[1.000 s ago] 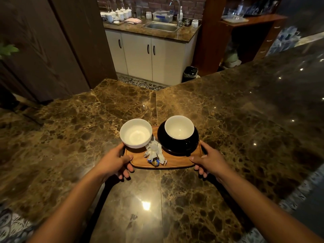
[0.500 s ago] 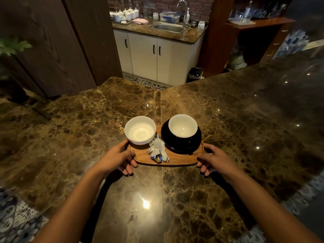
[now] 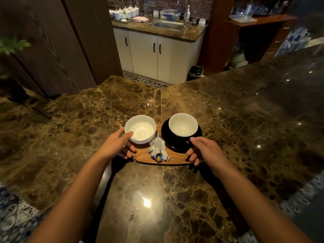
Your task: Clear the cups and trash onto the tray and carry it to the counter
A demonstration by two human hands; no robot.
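The left hand (image 3: 114, 146) is curled at the left end of the wooden tray (image 3: 175, 159), its thumb laid against the rim of the white cup (image 3: 140, 129) and its fingers tucked under that cup's side, over the tray's edge. Whether the cup or the tray is truly gripped cannot be told. The right hand (image 3: 204, 151) is cupped at the tray's right end, its thumb resting by the handle of the black cup (image 3: 183, 126) and its fingers bent down over the tray's edge and the black saucer (image 3: 167, 139); a firm clasp cannot be confirmed there either.

Both cups are seen in the middle of the frame, the white one on the left of the tray, the black one with a pale inside on its saucer to the right. Between them, crumpled wrappers (image 3: 158, 149) are piled on the tray. The tray's two ends are hidden by the hands.

The tray is set on the brown marble counter (image 3: 245, 120), which fills the frame's lower half. At the upper centre a sink (image 3: 168, 25) and pale cabinets (image 3: 157, 55) are made out, and a small black bin (image 3: 196, 72) stands beside them.
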